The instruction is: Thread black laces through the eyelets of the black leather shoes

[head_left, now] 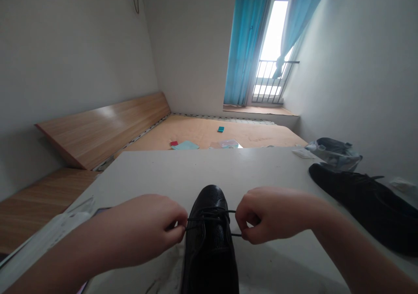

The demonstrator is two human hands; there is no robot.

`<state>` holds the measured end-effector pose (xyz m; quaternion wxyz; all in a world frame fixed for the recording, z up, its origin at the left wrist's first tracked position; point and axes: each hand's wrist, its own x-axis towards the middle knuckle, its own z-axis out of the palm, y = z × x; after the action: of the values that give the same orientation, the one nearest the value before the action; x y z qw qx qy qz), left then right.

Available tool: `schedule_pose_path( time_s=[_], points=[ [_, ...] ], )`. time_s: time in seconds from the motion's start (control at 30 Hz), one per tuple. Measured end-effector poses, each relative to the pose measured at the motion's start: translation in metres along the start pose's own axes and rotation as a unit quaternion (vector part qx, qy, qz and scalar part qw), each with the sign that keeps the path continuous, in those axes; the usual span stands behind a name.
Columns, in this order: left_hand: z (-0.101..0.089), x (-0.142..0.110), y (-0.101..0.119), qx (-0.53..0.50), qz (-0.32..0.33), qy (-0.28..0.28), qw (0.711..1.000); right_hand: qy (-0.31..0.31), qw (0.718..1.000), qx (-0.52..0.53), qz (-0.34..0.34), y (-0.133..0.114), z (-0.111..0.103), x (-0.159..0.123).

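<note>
A black leather shoe [209, 241] stands on the white table [228, 167], toe pointing away from me. My left hand [146, 228] is closed in a pinch on the left end of the black shoelace [209, 219]. On the other side, my right hand [267, 213] is closed on the right end of the lace. The lace runs taut across the shoe's upper between both hands.
A second black shoe [362, 202] lies on the table at the right, beside a grey bag [333, 152]. A clear plastic wrapper [55, 228] lies at the left edge. Beyond the table are a bare wooden bed frame [209, 133], small items on it, blue curtains [248, 41] and a window.
</note>
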<state>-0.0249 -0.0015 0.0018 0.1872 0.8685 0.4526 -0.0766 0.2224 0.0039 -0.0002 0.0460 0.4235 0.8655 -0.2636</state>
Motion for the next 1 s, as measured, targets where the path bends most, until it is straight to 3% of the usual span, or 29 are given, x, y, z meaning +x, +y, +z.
schedule_pose_path(
  time_s=[0.13, 0.6, 0.8, 1.0],
  points=[
    [0.003, 0.003, -0.005, 0.021, 0.001, -0.012, 1.000, -0.039, 0.999, 0.010, 0.011, 0.002, -0.003, 0.003],
    [0.007, 0.006, -0.009, -0.004, 0.018, 0.003, 1.000, -0.078, 0.995, 0.064, 0.007, 0.003, -0.001, 0.012],
    [0.008, 0.008, -0.010, -0.021, 0.038, 0.024, 0.999, -0.038, 0.999, 0.033, -0.015, -0.001, 0.001, 0.013],
    [0.008, 0.008, -0.011, -0.039, 0.027, 0.003, 0.999, -0.005, 1.000, 0.012, 0.008, -0.010, 0.004, 0.008]
  ],
)
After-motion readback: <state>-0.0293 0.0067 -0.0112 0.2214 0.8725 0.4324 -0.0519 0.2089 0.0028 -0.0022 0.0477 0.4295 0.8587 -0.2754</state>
